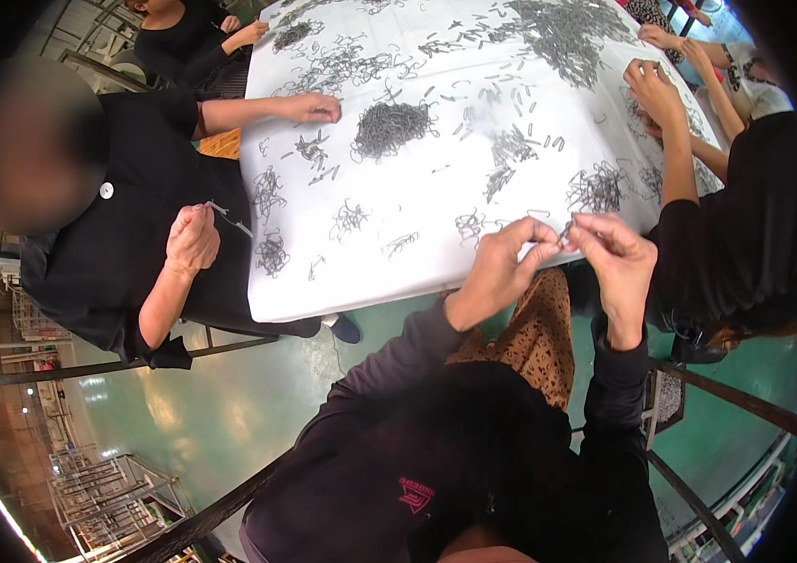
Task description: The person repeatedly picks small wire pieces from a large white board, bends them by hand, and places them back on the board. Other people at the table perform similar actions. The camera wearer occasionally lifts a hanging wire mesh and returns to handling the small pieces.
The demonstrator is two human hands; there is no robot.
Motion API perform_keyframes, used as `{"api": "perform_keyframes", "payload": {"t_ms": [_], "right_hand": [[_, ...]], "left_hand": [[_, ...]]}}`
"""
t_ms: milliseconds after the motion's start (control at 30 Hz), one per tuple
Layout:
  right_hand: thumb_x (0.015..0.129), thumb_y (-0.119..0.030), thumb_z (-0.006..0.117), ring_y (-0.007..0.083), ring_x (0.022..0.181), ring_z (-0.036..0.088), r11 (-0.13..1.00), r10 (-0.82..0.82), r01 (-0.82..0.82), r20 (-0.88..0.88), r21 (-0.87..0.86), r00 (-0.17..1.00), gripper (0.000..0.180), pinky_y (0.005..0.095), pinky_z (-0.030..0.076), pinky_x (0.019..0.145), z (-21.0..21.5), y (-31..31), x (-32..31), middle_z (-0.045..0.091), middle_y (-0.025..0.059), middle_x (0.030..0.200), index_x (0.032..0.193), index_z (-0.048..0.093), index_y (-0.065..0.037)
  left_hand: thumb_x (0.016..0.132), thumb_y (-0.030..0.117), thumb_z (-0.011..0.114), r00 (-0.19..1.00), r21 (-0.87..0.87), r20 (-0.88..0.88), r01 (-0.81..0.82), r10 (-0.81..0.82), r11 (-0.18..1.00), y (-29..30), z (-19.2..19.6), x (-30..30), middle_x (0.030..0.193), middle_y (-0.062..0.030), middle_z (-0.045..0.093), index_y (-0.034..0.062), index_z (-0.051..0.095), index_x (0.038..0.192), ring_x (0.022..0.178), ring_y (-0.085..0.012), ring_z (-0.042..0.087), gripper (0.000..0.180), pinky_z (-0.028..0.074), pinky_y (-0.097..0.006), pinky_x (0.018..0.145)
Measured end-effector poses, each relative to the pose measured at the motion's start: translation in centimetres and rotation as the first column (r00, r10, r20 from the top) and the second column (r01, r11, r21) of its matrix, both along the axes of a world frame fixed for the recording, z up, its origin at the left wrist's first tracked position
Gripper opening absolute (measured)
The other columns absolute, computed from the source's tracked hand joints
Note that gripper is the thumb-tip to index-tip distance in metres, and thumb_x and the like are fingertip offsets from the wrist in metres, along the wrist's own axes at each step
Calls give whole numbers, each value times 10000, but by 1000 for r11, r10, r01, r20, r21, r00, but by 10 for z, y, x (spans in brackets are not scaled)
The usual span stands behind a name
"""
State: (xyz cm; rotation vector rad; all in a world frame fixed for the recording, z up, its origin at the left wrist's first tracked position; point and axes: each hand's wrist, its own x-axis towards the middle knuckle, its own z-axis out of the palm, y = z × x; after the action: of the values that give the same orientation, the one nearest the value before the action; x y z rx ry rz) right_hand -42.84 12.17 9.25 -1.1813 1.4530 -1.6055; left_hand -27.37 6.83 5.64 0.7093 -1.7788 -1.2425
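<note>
The person's left hand (501, 270) and right hand (622, 265) meet just above the near edge of the white-covered table (323, 281), thumbs and forefingers pinching a small dark piece (564, 233) between them. The step in hand looks like fine fingertip work on that one piece — too small here to tell exactly what is being done. Loose looped parts (595, 190) lie just beyond the fingers (a smaller cluster (470, 223) sits to the left). The next move seems to call for a steady, light pinch from both hands.
</note>
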Motion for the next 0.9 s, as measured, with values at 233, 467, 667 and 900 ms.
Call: {"api": "perform_keyframes", "payload": {"t_ms": [233, 467, 667, 900], "right_hand": [[775, 144, 655, 107, 681, 633, 1000, -13, 14, 60, -18, 998, 154, 196, 493, 612, -4, 1, 3, 636, 68, 808, 912, 682, 79], [723, 163, 650, 96, 627, 615, 999, -39, 38, 138, 11, 990, 175, 170, 468, 552, 2, 6, 6, 626, 68, 780, 862, 688, 65], [709, 143, 679, 33, 609, 587, 996, -35, 29, 60, 89, 998, 188, 140, 384, 497, 9, 13, 9, 634, 37, 767, 861, 710, 35], [731, 178, 642, 107, 662, 623, 1000, 12, -13, 107, 5, 994, 172, 191, 489, 588, 12, 28, 16, 631, 78, 801, 861, 674, 69]], "left_hand": [[839, 43, 684, 997, -79, 72, -1, 6, 997, -7, -20, 6, 1092, -103, 655, 23, 613, 1041, 938, -187, 639, 216, 504, -288, 782], [817, 109, 671, 776, -525, 367, -283, 513, 803, -174, -47, 50, 863, -80, 670, 73, 726, 893, 803, -271, 608, 101, 485, -346, 704], [746, 165, 680, 421, -610, 779, 335, 465, 719, -274, -86, 60, 838, -60, 642, 107, 722, 799, 930, -265, 576, 88, 483, -384, 817], [848, 151, 548, 621, -702, 589, 75, 517, 709, -263, -62, 65, 898, -140, 648, 42, 620, 860, 879, -331, 613, 132, 504, -440, 756]]}}
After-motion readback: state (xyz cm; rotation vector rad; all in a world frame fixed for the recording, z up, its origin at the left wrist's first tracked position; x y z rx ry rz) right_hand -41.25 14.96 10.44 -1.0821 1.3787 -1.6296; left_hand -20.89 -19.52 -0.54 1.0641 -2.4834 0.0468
